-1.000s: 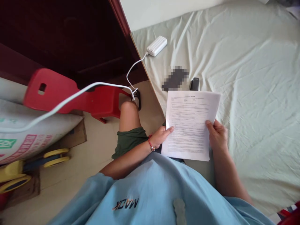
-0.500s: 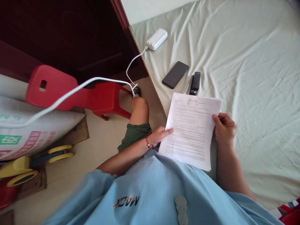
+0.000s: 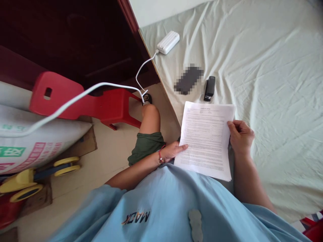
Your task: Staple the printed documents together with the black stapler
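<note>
Between my hands is a stack of printed paper sheets (image 3: 204, 141), its text facing up, held in front of my blue shirt. My left hand (image 3: 173, 150) grips the left edge, thumb on top and fingers hidden underneath. On the upper right edge, my right hand (image 3: 240, 134) pinches the sheets between thumb and curled fingers. A black stapler (image 3: 209, 88) lies on the sheet-covered bed just beyond the papers' top edge. Left of the stapler is a dark phone-shaped object (image 3: 188, 80), blurred into blocks.
A white power bank (image 3: 168, 42) sits near the edge of the bed (image 3: 272, 84), its white cable (image 3: 101, 84) running across to the left. A red plastic chair (image 3: 113, 106) stands on the floor. Further left are a printed sack (image 3: 45, 141) and a yellow-wheeled toy (image 3: 22, 181).
The stack has turned slightly, its lower end shifting right and its upper right corner left. My left hand has moved slightly down with it; both hands keep their hold.
</note>
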`<act>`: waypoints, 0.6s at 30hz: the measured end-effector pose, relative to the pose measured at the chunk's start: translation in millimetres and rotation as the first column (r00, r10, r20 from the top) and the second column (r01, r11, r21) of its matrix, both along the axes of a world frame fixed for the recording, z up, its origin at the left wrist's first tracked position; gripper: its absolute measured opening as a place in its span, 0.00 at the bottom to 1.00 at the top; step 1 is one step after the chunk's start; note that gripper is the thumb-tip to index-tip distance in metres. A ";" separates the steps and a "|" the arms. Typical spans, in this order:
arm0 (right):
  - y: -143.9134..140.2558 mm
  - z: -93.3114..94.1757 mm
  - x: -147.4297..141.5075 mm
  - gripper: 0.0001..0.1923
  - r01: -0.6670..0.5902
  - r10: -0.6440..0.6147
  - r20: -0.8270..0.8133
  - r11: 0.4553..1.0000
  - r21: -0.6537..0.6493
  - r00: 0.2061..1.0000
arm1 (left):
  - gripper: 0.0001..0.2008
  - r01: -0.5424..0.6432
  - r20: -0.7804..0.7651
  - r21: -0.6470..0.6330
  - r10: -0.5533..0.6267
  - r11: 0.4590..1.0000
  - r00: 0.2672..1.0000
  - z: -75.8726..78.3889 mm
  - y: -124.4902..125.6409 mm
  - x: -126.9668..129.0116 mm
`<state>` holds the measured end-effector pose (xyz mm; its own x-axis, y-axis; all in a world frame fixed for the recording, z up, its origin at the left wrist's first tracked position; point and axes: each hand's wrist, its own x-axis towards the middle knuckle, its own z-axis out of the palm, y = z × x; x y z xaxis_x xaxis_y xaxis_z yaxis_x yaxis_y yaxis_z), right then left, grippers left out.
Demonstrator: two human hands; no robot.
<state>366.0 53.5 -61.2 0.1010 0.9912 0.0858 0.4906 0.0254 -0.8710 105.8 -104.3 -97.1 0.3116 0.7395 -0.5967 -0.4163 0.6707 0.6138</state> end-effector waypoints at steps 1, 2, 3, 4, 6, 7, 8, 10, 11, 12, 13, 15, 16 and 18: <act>-0.3 0.1 0.4 0.12 0.000 0.000 0.003 1.000 0.011 1.000 | 0.32 -0.001 -0.004 -0.001 0.001 1.000 1.000 0.0 0.1 0.0; -0.3 -0.2 0.8 0.12 0.000 0.000 -0.010 1.000 0.020 1.000 | 0.33 0.000 -0.010 -0.004 0.000 1.000 1.000 -0.1 0.3 0.0; 0.0 -0.9 1.2 0.12 0.004 -0.003 -0.033 1.000 0.027 0.999 | 0.33 0.003 -0.018 -0.009 -0.003 1.000 1.000 -0.3 0.7 -0.1; 0.6 -1.9 1.5 0.13 0.011 -0.009 -0.053 0.999 0.034 0.999 | 0.33 0.005 -0.027 -0.013 -0.005 1.000 1.000 -0.5 1.2 0.0; 2.3 -4.1 1.5 0.11 0.028 -0.024 -0.066 0.998 0.058 0.998 | 0.33 0.007 -0.040 -0.013 -0.007 1.000 0.999 -1.2 2.5 0.1; 3.2 -4.9 1.0 0.10 0.032 -0.026 -0.072 0.996 0.079 0.997 | 0.33 0.005 -0.042 -0.009 -0.006 1.000 0.999 -1.5 3.0 0.2; 4.1 -5.3 0.4 0.09 0.028 -0.018 -0.097 0.994 0.103 0.995 | 0.33 0.002 -0.043 -0.003 -0.002 1.000 0.999 -1.7 3.5 0.3; 4.7 -4.9 -0.7 0.10 -0.013 0.045 -0.236 0.991 0.135 0.971 | 0.34 -0.007 -0.047 0.002 0.007 1.000 0.999 -1.8 3.8 0.2; 4.2 -3.9 -0.6 0.11 -0.047 0.092 -0.337 0.989 0.139 0.937 | 0.34 -0.013 -0.052 0.001 0.013 1.000 0.999 -1.7 3.7 0.1; 3.3 -2.5 0.4 0.12 -0.092 0.141 -0.435 0.987 0.132 0.889 | 0.34 -0.019 -0.062 -0.001 0.019 1.000 0.998 -1.5 3.6 -0.1; 1.9 -0.8 2.5 0.13 -0.150 0.188 -0.518 0.982 0.115 0.835 | 0.34 -0.025 -0.072 -0.001 0.025 1.000 0.997 -1.1 3.3 -0.2; -0.9 3.1 10.0 0.15 -0.303 0.282 -0.613 0.950 0.072 0.738 | 0.34 -0.037 -0.083 0.001 0.037 0.999 0.996 -0.6 2.9 -0.2; -1.7 4.9 14.9 0.16 -0.397 0.343 -0.627 0.916 0.058 0.700 | 0.34 -0.039 -0.082 -0.002 0.039 0.999 0.996 -0.6 2.8 -0.1; -0.2 7.8 24.7 0.17 -0.610 0.523 -0.617 0.787 0.085 0.588 | 0.34 -0.062 -0.080 0.003 0.062 0.998 0.995 -1.3 3.0 0.4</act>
<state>390.6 53.3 -53.5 -0.5001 0.8613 0.0896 -0.1890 -0.0077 -0.9819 106.2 -101.2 -98.4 0.2165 0.7560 -0.6177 -0.4070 0.6450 0.6468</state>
